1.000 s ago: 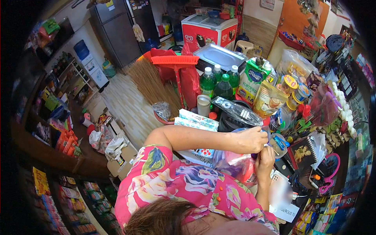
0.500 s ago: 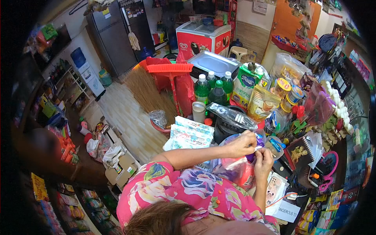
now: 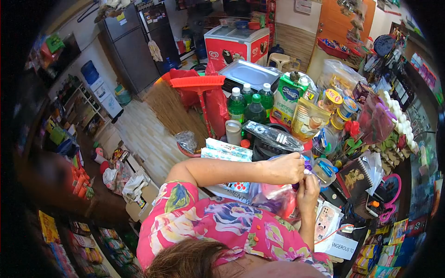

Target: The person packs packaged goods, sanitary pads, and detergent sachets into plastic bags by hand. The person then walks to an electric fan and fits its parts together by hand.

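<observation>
Meeting at a small pale piece [image 3: 306, 173], the two hands work close together just above the plastic bag [image 3: 268, 198], beyond the person's floral top [image 3: 208, 217]. The left hand [image 3: 288, 167] is closed, knuckles up and fingers curled in toward the piece; the right hand [image 3: 308, 189] comes up from below it, thumb and fingers bent together in a pinch. Both seem to grip the piece (whether it belongs to the bag I cannot tell, since the fingers cover most of it). The bag is see-through, with pink, red and purple contents, and lies between the person's chest and the hands. Just to the right of the hands is a clear tub [image 3: 326, 172] holding blue items, and farther right a spiral notebook [image 3: 353, 176]. Below these, near the right forearm, lie a phone [image 3: 325, 221] in a patterned case and a printed sign [image 3: 343, 248]. Left of the left hand, pale packets [image 3: 226, 152] show behind the forearm; above it rests a long dark package [image 3: 272, 135]. Beyond that stand green bottles [image 3: 256, 111], a green-and-white carton [image 3: 288, 98] and a yellowish pouch [image 3: 308, 119], with white eggs [image 3: 404, 126] stacked at the far right. Past the counter are a red broom head [image 3: 198, 82], a straw broom [image 3: 170, 111] and a red-and-white freezer [image 3: 236, 48].
</observation>
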`<state>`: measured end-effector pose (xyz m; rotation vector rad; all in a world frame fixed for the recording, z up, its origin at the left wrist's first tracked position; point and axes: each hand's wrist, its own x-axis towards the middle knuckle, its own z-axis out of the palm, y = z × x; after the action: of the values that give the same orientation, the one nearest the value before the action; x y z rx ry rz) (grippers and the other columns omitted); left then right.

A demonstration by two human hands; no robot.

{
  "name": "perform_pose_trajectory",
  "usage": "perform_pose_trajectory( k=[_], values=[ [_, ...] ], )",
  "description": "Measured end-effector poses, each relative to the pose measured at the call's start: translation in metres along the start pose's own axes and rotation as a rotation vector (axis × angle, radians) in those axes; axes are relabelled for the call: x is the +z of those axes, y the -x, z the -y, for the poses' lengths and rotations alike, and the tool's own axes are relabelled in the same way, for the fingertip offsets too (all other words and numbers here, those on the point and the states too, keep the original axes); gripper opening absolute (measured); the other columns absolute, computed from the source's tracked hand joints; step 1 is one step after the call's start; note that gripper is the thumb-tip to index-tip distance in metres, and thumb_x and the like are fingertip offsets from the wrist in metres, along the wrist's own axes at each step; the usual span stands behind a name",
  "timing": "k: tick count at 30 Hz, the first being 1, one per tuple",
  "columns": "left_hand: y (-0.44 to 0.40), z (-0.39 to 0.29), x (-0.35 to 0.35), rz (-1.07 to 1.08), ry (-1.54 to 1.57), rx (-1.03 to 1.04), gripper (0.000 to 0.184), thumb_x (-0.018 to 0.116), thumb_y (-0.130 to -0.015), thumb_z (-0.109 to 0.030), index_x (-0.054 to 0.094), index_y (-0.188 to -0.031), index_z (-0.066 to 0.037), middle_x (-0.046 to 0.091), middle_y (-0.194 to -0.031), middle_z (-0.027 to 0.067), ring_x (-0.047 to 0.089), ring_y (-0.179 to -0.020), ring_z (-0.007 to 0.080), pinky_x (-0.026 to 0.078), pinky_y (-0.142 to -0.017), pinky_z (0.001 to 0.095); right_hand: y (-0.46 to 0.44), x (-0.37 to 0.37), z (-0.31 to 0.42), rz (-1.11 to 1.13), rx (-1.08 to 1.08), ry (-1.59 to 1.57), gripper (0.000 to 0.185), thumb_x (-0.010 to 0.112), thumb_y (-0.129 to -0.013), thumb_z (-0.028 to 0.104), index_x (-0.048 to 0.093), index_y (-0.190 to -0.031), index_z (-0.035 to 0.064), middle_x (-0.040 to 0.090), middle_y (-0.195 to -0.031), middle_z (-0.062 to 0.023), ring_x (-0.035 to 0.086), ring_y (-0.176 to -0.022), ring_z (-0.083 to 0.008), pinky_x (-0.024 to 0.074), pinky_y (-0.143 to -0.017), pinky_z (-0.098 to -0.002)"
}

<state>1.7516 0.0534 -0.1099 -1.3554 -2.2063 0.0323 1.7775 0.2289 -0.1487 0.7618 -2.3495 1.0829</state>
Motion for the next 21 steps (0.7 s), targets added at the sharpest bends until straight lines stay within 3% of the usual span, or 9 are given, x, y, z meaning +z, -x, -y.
perform_pose_trajectory(
  k=[2,5,9,12,13,16,17,21],
  values=[
    [0.000,0.000,-0.005,0.019,-0.046,0.028,0.011,0.059,-0.073,-0.022,0.061,-0.075,-0.011,0.058,-0.076,-0.0010,0.053,-0.080,0.0170,0.039,-0.067,0.0307,0.001,0.000,0.001,0.004,0.014,0.008,0.008,0.059,-0.079,-0.002,0.052,-0.080,-0.0015,0.050,-0.074,-0.0173,0.051,-0.073,-0.0367,0.0398,-0.066,-0.0442],
    [0.000,0.002,0.009,-0.017,0.148,-0.176,0.012,0.062,-0.073,-0.020,0.061,-0.073,-0.008,0.059,-0.074,0.0019,0.056,-0.077,0.0201,0.042,-0.065,0.0347,0.002,0.007,0.004,-0.002,-0.014,0.069,0.009,0.059,-0.079,-0.003,0.051,-0.083,-0.0009,0.052,-0.076,-0.0171,0.051,-0.074,-0.0366,0.0400,-0.067,-0.0444],
    [0.003,0.005,0.036,-0.275,0.708,-0.652,0.012,0.059,-0.073,-0.012,0.061,-0.075,-0.001,0.059,-0.068,0.0096,0.059,-0.068,0.0287,0.046,-0.063,0.0415,0.003,0.007,0.007,-0.033,0.010,0.021,0.010,0.059,-0.079,-0.003,0.052,-0.085,-0.0007,0.054,-0.079,-0.0172,0.053,-0.076,-0.0364,0.0407,-0.068,-0.0437],
    [0.005,-0.002,0.051,-0.269,1.238,-1.023,0.010,0.057,-0.076,-0.011,0.061,-0.075,-0.002,0.058,-0.069,0.0103,0.057,-0.067,0.0286,0.046,-0.063,0.0392,0.001,0.005,0.005,-0.013,0.055,-0.021,0.009,0.059,-0.079,-0.004,0.052,-0.084,-0.0008,0.054,-0.079,-0.0173,0.053,-0.077,-0.0361,0.0412,-0.069,-0.0429],
    [0.005,-0.006,0.046,-0.274,1.290,-1.044,0.009,0.057,-0.076,-0.010,0.060,-0.078,-0.002,0.056,-0.070,0.0099,0.055,-0.070,0.0274,0.045,-0.066,0.0373,0.002,0.004,0.004,-0.009,0.076,-0.036,0.008,0.059,-0.079,-0.004,0.053,-0.084,-0.0009,0.055,-0.079,-0.0173,0.054,-0.077,-0.0361,0.0414,-0.069,-0.0427],
    [0.012,-0.003,0.031,-0.303,0.956,-0.624,0.007,0.057,-0.075,-0.008,0.059,-0.079,-0.002,0.056,-0.074,0.0086,0.054,-0.076,0.0260,0.044,-0.069,0.0373,0.003,-0.003,0.002,0.011,0.184,-0.090,0.006,0.058,-0.080,-0.004,0.054,-0.083,-0.0013,0.055,-0.077,-0.0174,0.054,-0.076,-0.0360,0.0416,-0.069,-0.0425],
    [0.012,0.000,0.017,-0.136,0.803,-0.549,0.008,0.061,-0.072,-0.010,0.058,-0.077,-0.005,0.055,-0.076,0.0066,0.052,-0.078,0.0235,0.041,-0.067,0.0375,0.001,-0.003,0.002,0.017,0.229,-0.113,0.005,0.057,-0.081,-0.004,0.054,-0.083,-0.0014,0.055,-0.077,-0.0175,0.054,-0.076,-0.0360,0.0417,-0.069,-0.0425],
    [0.007,-0.006,0.001,-0.098,0.189,-0.250,0.012,0.063,-0.069,-0.020,0.057,-0.071,-0.010,0.054,-0.076,0.0028,0.051,-0.077,0.0199,0.037,-0.062,0.0349,-0.005,0.007,0.002,-0.028,0.058,-0.009,0.001,0.056,-0.083,-0.002,0.056,-0.083,-0.0024,0.055,-0.079,-0.0193,0.054,-0.077,-0.0375,0.0420,-0.069,-0.0432]
  ],
)
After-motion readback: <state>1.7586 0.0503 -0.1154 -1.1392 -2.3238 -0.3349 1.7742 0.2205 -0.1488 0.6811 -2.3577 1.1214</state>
